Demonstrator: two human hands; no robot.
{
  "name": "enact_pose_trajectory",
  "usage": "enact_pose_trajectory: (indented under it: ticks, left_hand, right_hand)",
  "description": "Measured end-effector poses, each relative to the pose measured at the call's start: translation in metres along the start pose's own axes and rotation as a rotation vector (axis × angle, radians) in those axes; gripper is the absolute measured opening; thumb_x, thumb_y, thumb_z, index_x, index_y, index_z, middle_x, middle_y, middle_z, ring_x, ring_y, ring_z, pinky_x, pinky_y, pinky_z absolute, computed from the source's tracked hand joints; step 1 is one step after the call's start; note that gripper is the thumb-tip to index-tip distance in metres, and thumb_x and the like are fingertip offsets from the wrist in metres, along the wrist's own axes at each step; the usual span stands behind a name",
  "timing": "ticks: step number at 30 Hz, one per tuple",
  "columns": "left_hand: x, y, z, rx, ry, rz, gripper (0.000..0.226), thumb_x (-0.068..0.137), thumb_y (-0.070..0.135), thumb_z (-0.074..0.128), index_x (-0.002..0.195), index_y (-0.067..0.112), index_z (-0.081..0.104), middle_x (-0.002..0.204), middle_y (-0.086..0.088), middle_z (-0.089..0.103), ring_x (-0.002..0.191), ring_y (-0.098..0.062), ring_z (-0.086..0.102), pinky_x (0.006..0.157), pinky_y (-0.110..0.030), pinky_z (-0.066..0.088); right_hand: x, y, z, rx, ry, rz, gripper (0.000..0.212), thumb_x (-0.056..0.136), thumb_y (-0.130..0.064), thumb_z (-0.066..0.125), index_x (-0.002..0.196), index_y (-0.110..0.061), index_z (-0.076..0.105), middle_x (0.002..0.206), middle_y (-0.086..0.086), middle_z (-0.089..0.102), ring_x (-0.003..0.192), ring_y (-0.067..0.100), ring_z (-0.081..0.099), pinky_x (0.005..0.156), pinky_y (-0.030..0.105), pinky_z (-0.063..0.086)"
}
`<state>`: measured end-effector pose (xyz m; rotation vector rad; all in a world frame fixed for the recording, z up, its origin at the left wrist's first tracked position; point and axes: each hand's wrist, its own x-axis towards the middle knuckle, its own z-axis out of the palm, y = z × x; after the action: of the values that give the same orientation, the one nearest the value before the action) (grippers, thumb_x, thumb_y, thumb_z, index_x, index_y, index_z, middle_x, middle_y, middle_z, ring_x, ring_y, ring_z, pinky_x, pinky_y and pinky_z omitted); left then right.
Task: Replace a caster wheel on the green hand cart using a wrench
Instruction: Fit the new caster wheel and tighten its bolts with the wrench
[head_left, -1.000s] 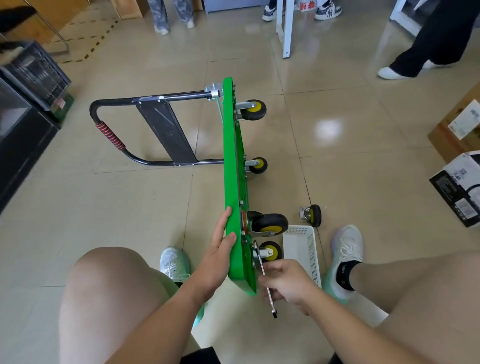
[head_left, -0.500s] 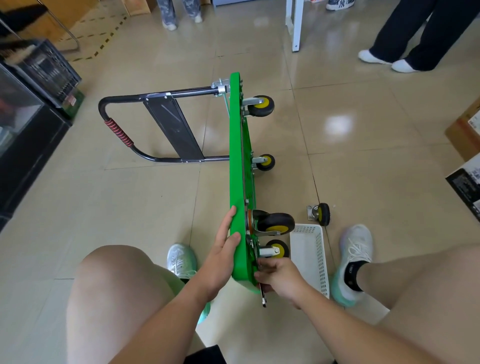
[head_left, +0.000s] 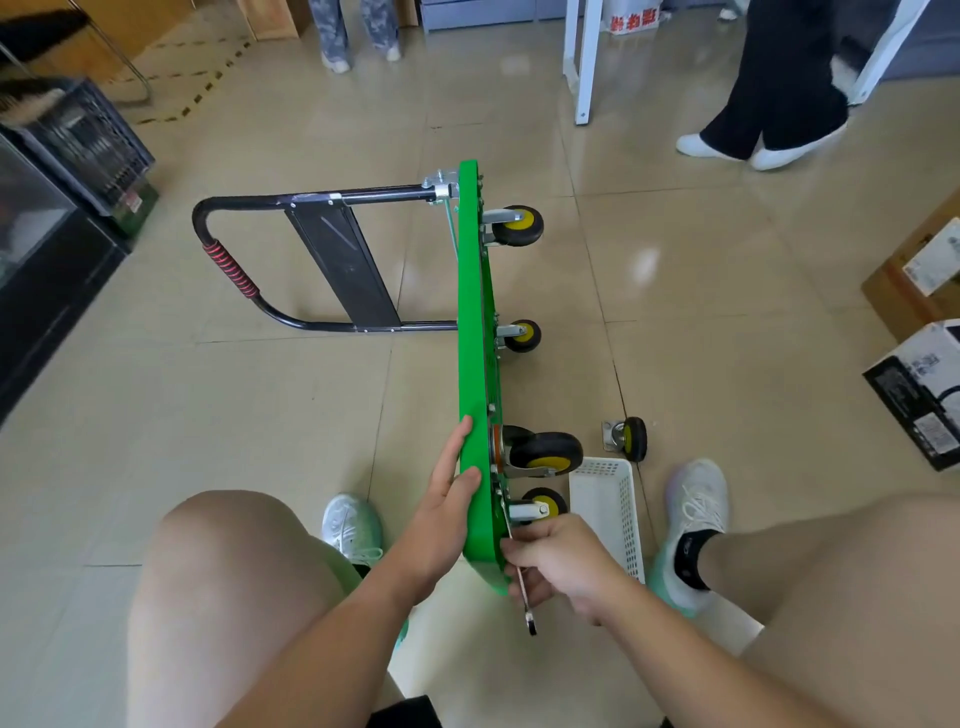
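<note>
The green hand cart (head_left: 472, 322) stands on its side edge on the tiled floor, its black handle (head_left: 228, 270) lying out to the left and its yellow-hubbed casters pointing right. My left hand (head_left: 449, 499) rests flat against the deck's top face near the close end. My right hand (head_left: 558, 564) grips a silver wrench (head_left: 525, 605) at the base of the nearest small caster (head_left: 543, 504); the wrench's upper head is hidden against the deck. A larger caster (head_left: 545, 452) sits just above it. A loose caster (head_left: 628, 439) lies on the floor to the right.
A white perforated basket (head_left: 608, 499) lies beside my right foot. Cardboard and black boxes (head_left: 919, 395) stand at the right edge, a black crate and cabinet (head_left: 78, 140) at the left. People's legs (head_left: 779, 93) and white table legs (head_left: 584, 62) are at the back.
My right hand has swung the wrench handle close to the deck's near end and down again. My left hand has stayed on the deck. A person at the back has walked across.
</note>
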<state>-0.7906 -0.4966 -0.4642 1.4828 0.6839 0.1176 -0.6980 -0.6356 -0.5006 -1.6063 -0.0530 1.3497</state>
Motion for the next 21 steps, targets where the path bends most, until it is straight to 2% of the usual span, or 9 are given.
enact_pose_trajectory:
  ticks: [3, 5, 8, 11, 14, 17, 19, 21]
  left_hand:
    - [0.000, -0.001, 0.000, 0.011, 0.016, -0.001, 0.053, 0.111, 0.032, 0.037, 0.140, 0.077, 0.034, 0.151, 0.031, 0.046, 0.125, 0.008, 0.058, 0.107, -0.028, 0.047]
    - [0.000, 0.000, 0.000, 0.012, 0.020, -0.007, 0.052, 0.110, 0.035, 0.039, 0.140, 0.076, 0.034, 0.153, 0.027, 0.046, 0.130, 0.001, 0.056, 0.115, -0.036, 0.044]
    - [0.000, 0.003, 0.000, 0.019, 0.018, -0.003, 0.052, 0.099, 0.045, 0.041, 0.140, 0.077, 0.034, 0.154, 0.024, 0.046, 0.133, -0.006, 0.056, 0.118, -0.043, 0.043]
    - [0.000, 0.002, 0.000, 0.018, 0.016, 0.001, 0.053, 0.097, 0.047, 0.041, 0.140, 0.077, 0.034, 0.157, 0.022, 0.044, 0.138, -0.008, 0.052, 0.121, -0.044, 0.040]
    - [0.000, 0.000, -0.001, 0.003, 0.002, -0.007, 0.053, 0.098, 0.047, 0.042, 0.141, 0.077, 0.033, 0.148, 0.030, 0.049, 0.130, -0.005, 0.059, 0.117, -0.045, 0.045]
    - [0.001, 0.000, -0.002, -0.002, -0.013, -0.011, 0.053, 0.099, 0.047, 0.042, 0.142, 0.076, 0.033, 0.140, 0.037, 0.054, 0.126, -0.003, 0.062, 0.115, -0.044, 0.047]
    - [0.001, 0.000, -0.001, -0.017, -0.016, -0.019, 0.053, 0.099, 0.047, 0.043, 0.142, 0.076, 0.033, 0.145, 0.032, 0.053, 0.128, -0.007, 0.062, 0.114, -0.046, 0.048]
    - [0.001, -0.002, -0.001, -0.022, -0.014, -0.021, 0.053, 0.099, 0.046, 0.043, 0.142, 0.075, 0.033, 0.150, 0.024, 0.052, 0.130, -0.013, 0.062, 0.113, -0.048, 0.048]
  right_hand:
    - [-0.005, -0.017, -0.001, 0.125, -0.071, 0.110, 0.012, 0.097, -0.009, 0.066, 0.096, 0.003, 0.065, 0.064, 0.010, 0.065, 0.053, 0.020, 0.063, 0.061, 0.035, 0.055]
    - [-0.007, -0.022, 0.000, 0.192, -0.093, 0.166, 0.009, 0.098, -0.009, 0.064, 0.095, 0.000, 0.064, 0.062, 0.008, 0.064, 0.051, 0.017, 0.062, 0.058, 0.031, 0.057]
    - [-0.008, -0.023, 0.000, 0.233, -0.095, 0.181, 0.010, 0.097, -0.007, 0.065, 0.095, 0.002, 0.065, 0.061, 0.009, 0.065, 0.050, 0.016, 0.064, 0.052, 0.029, 0.058]
    - [-0.005, -0.022, -0.007, 0.123, -0.109, 0.160, 0.013, 0.097, -0.008, 0.065, 0.096, 0.004, 0.067, 0.066, 0.010, 0.068, 0.056, 0.020, 0.068, 0.056, 0.030, 0.058]
    - [-0.002, -0.007, -0.016, -0.025, -0.070, 0.146, 0.015, 0.094, -0.006, 0.068, 0.104, 0.005, 0.068, 0.077, 0.011, 0.071, 0.066, 0.027, 0.072, 0.063, 0.036, 0.061]
    - [0.000, 0.017, -0.020, -0.110, 0.022, 0.060, 0.015, 0.091, -0.004, 0.071, 0.105, -0.008, 0.075, 0.093, 0.013, 0.078, 0.080, 0.033, 0.077, 0.077, 0.043, 0.064]
    - [0.006, 0.030, -0.020, -0.167, 0.085, -0.029, 0.020, 0.090, -0.003, 0.071, 0.105, -0.015, 0.077, 0.097, 0.010, 0.078, 0.087, 0.034, 0.076, 0.085, 0.046, 0.062]
    - [0.013, 0.037, -0.018, -0.190, 0.118, -0.073, 0.029, 0.089, -0.003, 0.073, 0.117, -0.012, 0.075, 0.103, 0.004, 0.077, 0.093, 0.028, 0.074, 0.088, 0.042, 0.061]
